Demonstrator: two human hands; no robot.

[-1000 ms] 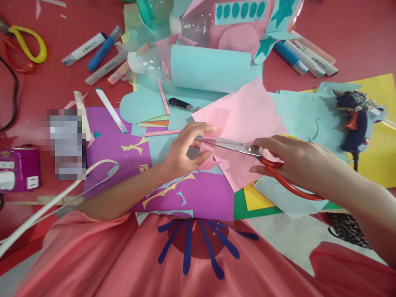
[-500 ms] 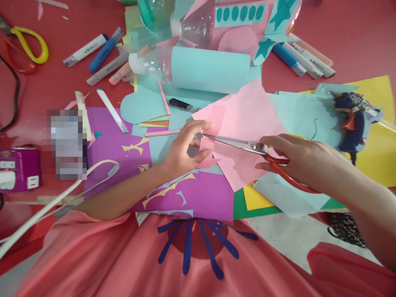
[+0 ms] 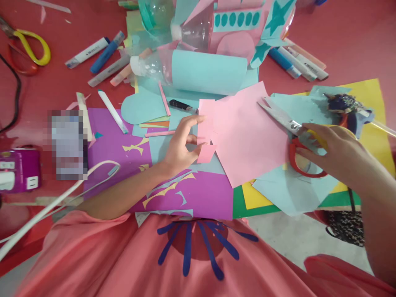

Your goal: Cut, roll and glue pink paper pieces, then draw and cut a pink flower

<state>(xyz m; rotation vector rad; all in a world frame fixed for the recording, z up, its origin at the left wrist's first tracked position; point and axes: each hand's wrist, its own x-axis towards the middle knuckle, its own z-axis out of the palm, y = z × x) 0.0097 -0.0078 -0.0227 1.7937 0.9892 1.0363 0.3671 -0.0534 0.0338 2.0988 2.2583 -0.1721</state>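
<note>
My left hand (image 3: 181, 142) pinches a narrow pink paper strip (image 3: 206, 113) between thumb and fingers. The strip lies along the left edge of a larger pink sheet (image 3: 252, 136); whether they are still joined I cannot tell. Near the thumb, the strip's lower end is creased and angled. To the right of the sheet, my right hand (image 3: 324, 142) is closed around scissors (image 3: 292, 123) with red and yellow handles. Their blades are slightly apart, pointing up and left above the sheet's right edge. A thin pink strip (image 3: 159, 134) lies just left of my left hand.
Bottles, one wrapped in light blue paper (image 3: 210, 74), lie at the back. Markers (image 3: 107, 51) are on both sides. A second pair of scissors (image 3: 34, 45), a phone (image 3: 68, 144) and a white cable (image 3: 58, 198) are at left. Purple paper (image 3: 213, 194) with scraps lies in front.
The scissors have moved right, away from the strip, and their blades now point up and left. The pink strip has turned more upright in my left hand, which has barely moved.
</note>
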